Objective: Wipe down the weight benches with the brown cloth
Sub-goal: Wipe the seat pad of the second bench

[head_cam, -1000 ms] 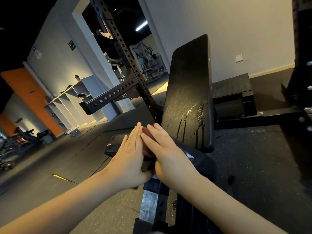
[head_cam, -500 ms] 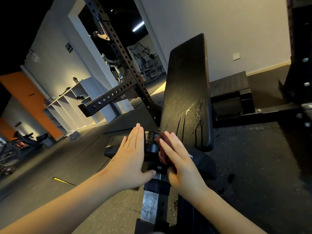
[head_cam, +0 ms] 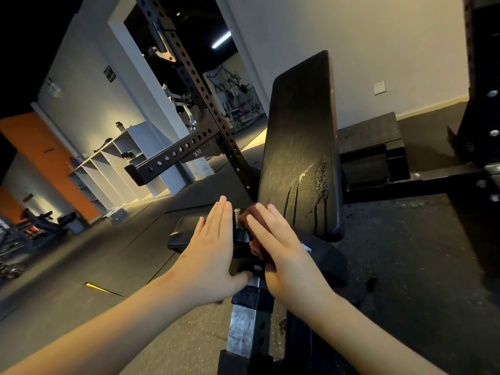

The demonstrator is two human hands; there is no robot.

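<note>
The weight bench has a black inclined back pad, upright in the centre, with wet streaks running down its lower right part. Below it lies the black seat pad. My right hand presses flat on the brown cloth, which peeks out above and left of my fingers, at the seat's junction with the back pad. My left hand lies flat and open on the seat just left of the cloth, fingers together and pointing away. Most of the cloth is hidden under my right hand.
A perforated black rack upright with a side arm stands just left of the bench. The bench's metal frame post runs toward me. A black platform sits behind on the right, and white shelving lines the left wall.
My right hand with the cloth slid to the right, away from my left hand, then edged slightly back toward it. My left hand stayed flat on the seat.
</note>
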